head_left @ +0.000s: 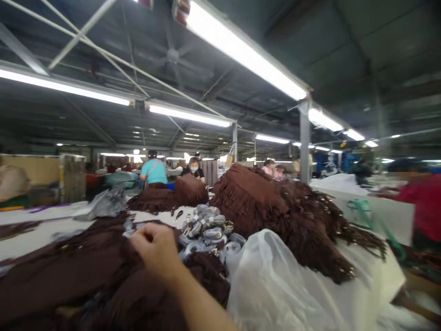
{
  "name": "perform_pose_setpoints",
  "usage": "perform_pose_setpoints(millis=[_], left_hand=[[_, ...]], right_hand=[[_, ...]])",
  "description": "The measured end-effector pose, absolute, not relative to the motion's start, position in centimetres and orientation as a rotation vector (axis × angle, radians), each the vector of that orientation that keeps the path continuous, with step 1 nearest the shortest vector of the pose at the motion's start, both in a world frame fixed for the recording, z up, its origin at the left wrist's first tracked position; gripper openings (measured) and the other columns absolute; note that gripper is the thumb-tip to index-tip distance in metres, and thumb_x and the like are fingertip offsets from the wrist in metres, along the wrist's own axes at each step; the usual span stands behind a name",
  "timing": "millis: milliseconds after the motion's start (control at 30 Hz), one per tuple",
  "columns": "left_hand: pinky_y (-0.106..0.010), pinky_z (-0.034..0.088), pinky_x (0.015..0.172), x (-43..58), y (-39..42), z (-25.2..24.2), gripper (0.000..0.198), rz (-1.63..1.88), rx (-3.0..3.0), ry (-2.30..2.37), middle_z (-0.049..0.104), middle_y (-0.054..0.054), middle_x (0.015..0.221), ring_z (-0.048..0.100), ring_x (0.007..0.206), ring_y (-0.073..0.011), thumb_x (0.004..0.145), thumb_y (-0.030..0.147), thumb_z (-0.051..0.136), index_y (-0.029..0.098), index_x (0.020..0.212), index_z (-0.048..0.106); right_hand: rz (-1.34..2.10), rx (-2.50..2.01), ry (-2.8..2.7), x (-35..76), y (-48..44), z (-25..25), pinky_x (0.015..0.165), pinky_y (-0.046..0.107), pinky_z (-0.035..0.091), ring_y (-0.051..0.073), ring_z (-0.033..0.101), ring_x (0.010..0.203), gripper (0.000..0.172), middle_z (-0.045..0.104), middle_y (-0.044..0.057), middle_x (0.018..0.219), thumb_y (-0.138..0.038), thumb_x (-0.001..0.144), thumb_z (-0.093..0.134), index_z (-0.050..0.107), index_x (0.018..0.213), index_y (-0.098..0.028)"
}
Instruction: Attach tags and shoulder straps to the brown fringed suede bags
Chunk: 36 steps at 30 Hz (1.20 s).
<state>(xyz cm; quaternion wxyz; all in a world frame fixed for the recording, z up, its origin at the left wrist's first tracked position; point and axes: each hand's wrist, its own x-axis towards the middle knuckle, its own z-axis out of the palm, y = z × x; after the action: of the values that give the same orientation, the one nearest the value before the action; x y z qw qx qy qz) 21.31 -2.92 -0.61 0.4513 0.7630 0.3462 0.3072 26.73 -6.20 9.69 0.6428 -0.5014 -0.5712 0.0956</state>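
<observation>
My right hand (156, 250) reaches in from the bottom, its thumb and fingers closed in a pinch. A small piece of clear plastic (128, 228) shows at the fingertips, blurred; what else it covers I cannot make out. Beneath the hand lies dark brown fringed fabric (69, 276). Just right of the hand is a heap of plastic-wrapped coils (212, 225) with gold-coloured metal clasps. My left hand is out of view.
A large brown fringed pile (255, 197) rises behind the coils. A translucent plastic bag (272, 285) bulges at front right. Crumpled grey plastic (108, 202) lies back left. Coworkers stand beyond, including a person in turquoise (154, 171) and a blurred red sleeve (420, 207) at right.
</observation>
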Motion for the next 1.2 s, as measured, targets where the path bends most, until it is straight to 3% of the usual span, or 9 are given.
perform_pose_setpoints(millis=[133,300,600,867,1200], left_hand=[[-0.027,0.049,0.048,10.8,-5.9,-4.8,0.039,0.749,1.718,1.105,0.06,-0.001,0.058,0.057,0.055,-0.0195,0.084,0.055,0.057,0.019,0.084,0.073],[-0.021,0.041,0.052,7.1,-9.2,-6.3,0.037,1.082,1.363,0.793,0.052,0.003,0.057,0.046,0.053,-0.0117,0.084,0.052,0.057,0.016,0.086,0.064],[-0.019,0.038,0.042,8.3,-8.9,-6.3,0.032,1.09,1.195,0.668,0.049,0.007,0.059,0.043,0.045,-0.0081,0.083,0.05,0.058,0.02,0.083,0.048],[-0.018,0.038,0.043,8.2,-8.4,-7.5,0.031,1.06,1.196,0.644,0.052,0.007,0.056,0.045,0.044,-0.0078,0.086,0.05,0.057,0.02,0.084,0.048],[-0.019,0.038,0.044,8.3,-8.6,-7.4,0.029,1.07,1.2,0.645,0.052,0.006,0.058,0.047,0.047,-0.0089,0.083,0.046,0.062,0.019,0.086,0.051]], right_hand=[[0.569,-1.118,-1.665,26.1,-10.4,8.7,0.056,0.021,0.034,0.01,0.044,0.058,0.018,0.05,-0.006,0.058,-0.024,0.076,0.058,0.062,0.06,-0.017],[0.962,-1.253,-1.756,24.8,-13.0,2.2,0.05,0.022,0.028,0.009,0.037,0.053,0.021,0.045,-0.005,0.055,-0.027,0.078,0.055,0.063,0.061,-0.017],[0.793,-1.423,-1.795,24.4,-11.1,0.4,0.052,0.022,0.03,0.01,0.041,0.054,0.022,0.046,-0.005,0.054,-0.028,0.076,0.053,0.063,0.059,-0.016],[0.754,-1.419,-1.765,24.0,-11.3,-0.8,0.054,0.02,0.033,0.01,0.047,0.057,0.019,0.054,-0.004,0.056,-0.019,0.075,0.054,0.066,0.06,-0.015],[0.493,-1.446,-1.81,23.3,-11.1,-1.6,0.05,0.02,0.028,0.007,0.044,0.05,0.019,0.05,-0.006,0.05,-0.013,0.072,0.056,0.067,0.058,-0.017]])
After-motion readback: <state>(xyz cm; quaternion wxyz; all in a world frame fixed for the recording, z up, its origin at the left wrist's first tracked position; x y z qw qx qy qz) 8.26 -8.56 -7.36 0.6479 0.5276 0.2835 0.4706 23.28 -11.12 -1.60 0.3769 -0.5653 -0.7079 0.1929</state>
